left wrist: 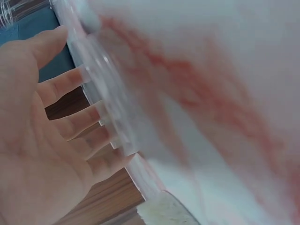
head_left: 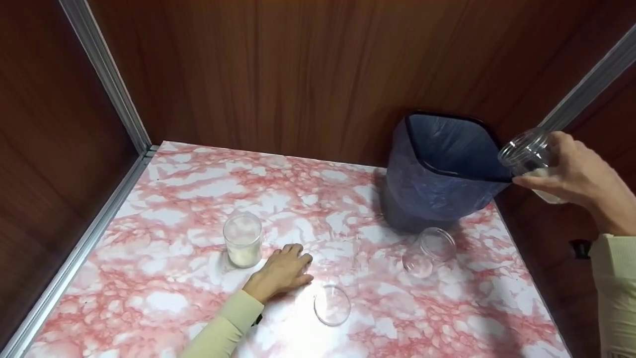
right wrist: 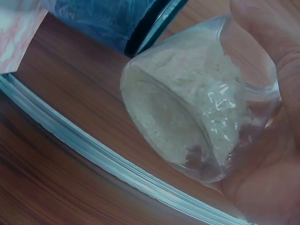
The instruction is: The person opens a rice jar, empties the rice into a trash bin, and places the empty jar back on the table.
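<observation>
My right hand [head_left: 579, 171] grips a clear jar [head_left: 529, 154] high at the right, tilted with its open mouth towards the bin [head_left: 432, 194]. Off-white, powdery-looking stuff [right wrist: 183, 79] lies along its lower side and bottom in the right wrist view. My left hand [head_left: 280, 272] is down at the tabletop, palm down and fingers spread, holding nothing. Just left of it stands a second clear jar [head_left: 243, 246], part filled with similar off-white stuff. A clear round lid [head_left: 332, 305] lies to the right of the left hand.
The dark bin, lined with a bluish translucent bag, stands at the back right of the red-and-white marbled table [head_left: 189, 219]. In front of it is another clear jar [head_left: 430, 252]. Brown wood panels [head_left: 278, 74] with metal edge strips enclose the back and sides.
</observation>
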A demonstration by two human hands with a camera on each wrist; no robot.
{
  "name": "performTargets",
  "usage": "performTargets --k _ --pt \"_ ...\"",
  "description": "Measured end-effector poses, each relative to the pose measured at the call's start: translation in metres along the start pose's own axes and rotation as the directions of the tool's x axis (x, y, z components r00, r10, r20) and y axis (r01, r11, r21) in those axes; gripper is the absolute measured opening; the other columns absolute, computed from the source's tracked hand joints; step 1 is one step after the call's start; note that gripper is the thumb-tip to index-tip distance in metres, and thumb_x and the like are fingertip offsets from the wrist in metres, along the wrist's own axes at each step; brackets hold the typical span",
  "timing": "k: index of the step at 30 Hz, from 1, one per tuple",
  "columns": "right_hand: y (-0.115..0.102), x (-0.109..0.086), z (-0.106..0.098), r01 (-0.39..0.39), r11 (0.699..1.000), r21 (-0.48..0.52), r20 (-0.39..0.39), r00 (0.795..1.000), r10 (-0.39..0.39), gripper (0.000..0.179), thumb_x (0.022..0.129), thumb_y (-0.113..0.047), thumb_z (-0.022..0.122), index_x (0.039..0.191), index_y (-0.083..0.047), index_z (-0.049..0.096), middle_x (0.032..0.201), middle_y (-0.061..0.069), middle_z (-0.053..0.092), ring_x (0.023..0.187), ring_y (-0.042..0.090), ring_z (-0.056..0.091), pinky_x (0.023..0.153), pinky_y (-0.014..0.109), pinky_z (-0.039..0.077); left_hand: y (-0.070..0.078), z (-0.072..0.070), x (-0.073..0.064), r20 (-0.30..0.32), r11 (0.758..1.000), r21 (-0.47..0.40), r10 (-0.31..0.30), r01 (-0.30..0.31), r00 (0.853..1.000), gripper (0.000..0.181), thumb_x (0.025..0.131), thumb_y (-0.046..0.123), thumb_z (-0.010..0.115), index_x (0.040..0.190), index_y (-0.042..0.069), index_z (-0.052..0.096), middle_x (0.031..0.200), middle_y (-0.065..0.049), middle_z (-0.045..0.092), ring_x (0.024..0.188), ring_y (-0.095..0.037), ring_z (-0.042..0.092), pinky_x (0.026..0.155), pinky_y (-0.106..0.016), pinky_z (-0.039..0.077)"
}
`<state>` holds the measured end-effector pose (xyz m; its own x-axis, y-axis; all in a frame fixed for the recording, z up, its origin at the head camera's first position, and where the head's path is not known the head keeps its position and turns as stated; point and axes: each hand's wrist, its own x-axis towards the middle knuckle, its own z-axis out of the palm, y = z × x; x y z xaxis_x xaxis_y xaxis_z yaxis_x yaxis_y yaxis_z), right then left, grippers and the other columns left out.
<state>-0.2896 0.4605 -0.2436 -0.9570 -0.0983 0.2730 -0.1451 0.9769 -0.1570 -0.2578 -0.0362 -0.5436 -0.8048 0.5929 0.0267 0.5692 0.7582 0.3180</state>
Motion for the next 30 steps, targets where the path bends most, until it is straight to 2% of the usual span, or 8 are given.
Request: performTargets --k 7,12,14,20,30 --pt "-0.001 0.001 0.001 -0.039 0.997 -0.071 0.083 0.996 0.045 0.086 0.072 -0.043 0.083 0.128 0.005 0.038 0.107 0.037 0.049 0.094 0.056 0.050 0.068 0.068 0.039 0.001 -0.007 0.003 0.085 0.999 0.042 -0.025 0.021 0.996 0.038 0.093 0.043 0.063 0.117 0.014 0.062 0.125 -0.014 0.055 0.121 -0.035 0.052 0.090 -0.054 0.049" --pt "-0.004 0.009 -0.001 -0.077 0.985 -0.154 0.129 0.987 0.097 0.091 0.075 -0.054 0.078 0.132 0.001 0.034 0.110 0.036 0.046 0.097 0.059 0.047 0.069 0.069 0.038 0.001 -0.010 0.005 0.088 0.997 0.073 -0.033 0.026 0.996 0.039 0.094 0.044 0.061 0.118 0.014 0.062 0.121 -0.012 0.056 0.115 -0.033 0.053 0.084 -0.051 0.050" --pt "-0.006 0.011 -0.001 -0.069 0.982 -0.174 0.140 0.986 0.094 0.090 0.076 -0.055 0.077 0.133 0.001 0.035 0.110 0.036 0.047 0.097 0.059 0.046 0.070 0.068 0.039 0.001 -0.010 0.006 0.084 0.997 0.076 -0.033 0.026 0.996 0.040 0.094 0.045 0.061 0.119 0.014 0.062 0.121 -0.013 0.056 0.114 -0.033 0.053 0.083 -0.051 0.050" --pt "-0.007 0.014 -0.001 -0.051 0.974 -0.221 0.150 0.985 0.085 0.092 0.074 -0.051 0.079 0.137 -0.001 0.033 0.112 0.037 0.046 0.100 0.061 0.044 0.074 0.070 0.038 0.004 -0.010 0.008 0.062 0.996 0.088 -0.027 0.021 0.998 0.038 0.094 0.045 0.061 0.117 0.014 0.063 0.117 -0.012 0.057 0.115 -0.034 0.054 0.080 -0.050 0.051" --pt "-0.007 0.016 0.002 0.001 0.960 -0.281 0.143 0.989 0.041 0.091 0.071 -0.040 0.083 0.136 0.000 0.033 0.110 0.039 0.048 0.098 0.061 0.045 0.073 0.068 0.039 0.010 -0.009 0.009 0.095 0.996 0.080 -0.039 0.031 0.995 0.038 0.094 0.044 0.061 0.118 0.015 0.063 0.117 -0.011 0.057 0.114 -0.033 0.054 0.084 -0.050 0.050"
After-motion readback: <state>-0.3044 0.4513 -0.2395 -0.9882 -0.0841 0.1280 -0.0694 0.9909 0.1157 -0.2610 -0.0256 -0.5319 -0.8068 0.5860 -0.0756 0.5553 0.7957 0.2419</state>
